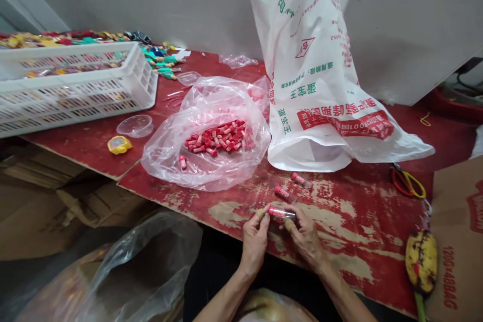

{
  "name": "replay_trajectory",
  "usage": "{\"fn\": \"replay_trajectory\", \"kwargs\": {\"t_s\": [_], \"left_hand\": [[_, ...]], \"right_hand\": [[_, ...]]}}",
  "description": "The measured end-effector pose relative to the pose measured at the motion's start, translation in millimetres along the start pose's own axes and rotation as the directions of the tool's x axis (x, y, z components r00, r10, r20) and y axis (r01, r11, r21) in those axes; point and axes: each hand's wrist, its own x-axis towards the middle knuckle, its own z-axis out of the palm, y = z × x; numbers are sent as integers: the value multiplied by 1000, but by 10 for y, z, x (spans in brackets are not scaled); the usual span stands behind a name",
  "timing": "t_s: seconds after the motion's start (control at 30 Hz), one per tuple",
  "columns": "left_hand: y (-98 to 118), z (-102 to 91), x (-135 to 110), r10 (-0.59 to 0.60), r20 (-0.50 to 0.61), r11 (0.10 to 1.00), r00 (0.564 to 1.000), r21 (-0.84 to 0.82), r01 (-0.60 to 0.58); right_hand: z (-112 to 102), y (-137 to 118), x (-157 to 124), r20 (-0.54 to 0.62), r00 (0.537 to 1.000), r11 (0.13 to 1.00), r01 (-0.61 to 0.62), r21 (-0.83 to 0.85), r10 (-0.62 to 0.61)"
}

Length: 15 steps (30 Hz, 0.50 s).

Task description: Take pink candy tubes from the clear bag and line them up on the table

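Note:
A small clear tube with a red cap (281, 213) is held level between my two hands, just above the worn red tabletop (241, 211). At its capped end, my left hand (257, 234) pinches with thumb and fingertips. The other, darker end sits between the thumb and fingers of my right hand (305, 234). Two similar red-capped tubes lie on the table beyond, a nearer tube (284, 193) and a farther tube (300, 179). Farther left, an open clear plastic bag (166, 161) contains many small red-capped pieces (221, 138).
A white printed sack (320, 110) stands behind the tubes. At left are a white plastic basket (75, 98), a clear round lid (135, 125) and a yellow tape measure (119, 145). Scissors (409, 181), a spotted banana (421, 261) and a cardboard box (458, 241) are at right.

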Motion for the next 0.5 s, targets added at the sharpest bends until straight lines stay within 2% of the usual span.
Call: {"fn": "replay_trajectory", "kwargs": {"t_s": [0.2, 0.27, 0.33, 0.4, 0.43, 0.5], "left_hand": [[52, -28, -25, 112, -24, 975, 993, 193, -106], [167, -89, 25, 154, 28, 946, 988, 284, -156], [361, -215, 143, 253, 41, 878, 967, 411, -247], [606, -423, 351, 419, -54, 743, 906, 594, -309], [735, -557, 486, 498, -121, 661, 859, 695, -285], [982, -866, 782, 588, -230, 531, 776, 833, -155]], "right_hand": [[137, 108, -55, -142, 984, 982, 79, -171, -104], [123, 163, 8, -130, 981, 962, 107, -251, -143], [48, 212, 128, -112, 976, 935, 139, -325, -185], [-70, 233, 273, -160, 962, 907, 142, -397, -220], [-134, 228, 342, -196, 951, 895, 139, -423, -240], [-244, 185, 460, -230, 935, 882, 143, -450, -269]]}}
